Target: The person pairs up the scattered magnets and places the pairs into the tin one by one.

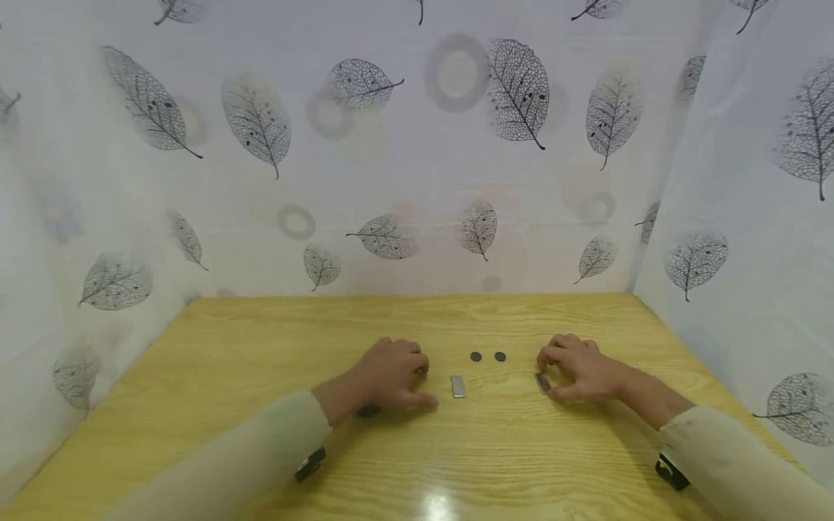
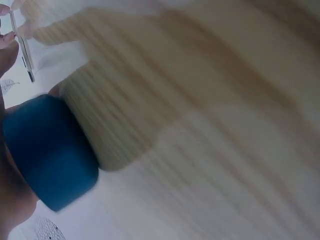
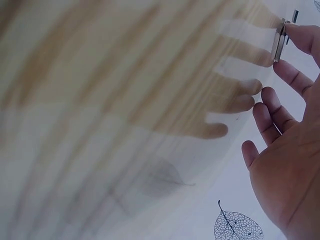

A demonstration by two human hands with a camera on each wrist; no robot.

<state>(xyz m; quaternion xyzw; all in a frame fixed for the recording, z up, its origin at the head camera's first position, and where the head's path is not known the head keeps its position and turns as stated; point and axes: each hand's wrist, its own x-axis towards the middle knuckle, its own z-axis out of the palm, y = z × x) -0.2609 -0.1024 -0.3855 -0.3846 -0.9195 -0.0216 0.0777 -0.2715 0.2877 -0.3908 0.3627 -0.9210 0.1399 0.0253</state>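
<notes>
My right hand (image 1: 586, 373) pinches a small dark-grey metal bar (image 1: 543, 383) by its ends, between thumb and index finger, at the tabletop. In the right wrist view this bar (image 3: 279, 44) shows edge-on, with the other fingers bent loosely below it. My left hand (image 1: 389, 373) hovers low over the table, thumb stretched out and fingers loosely bent, holding nothing. Just right of that thumb lies a silver rectangular bar (image 1: 458, 386). Under the left wrist is a dark object (image 1: 368, 411), mostly hidden; a blue round-sided object (image 2: 52, 152) stands close by in the left wrist view.
Two small dark discs (image 1: 476, 357) lie side by side between the hands, a little farther back. The glossy wood-grain table (image 1: 456, 456) mirrors hands and objects. White leaf-printed sheeting (image 1: 417, 166) closes off the back and both sides.
</notes>
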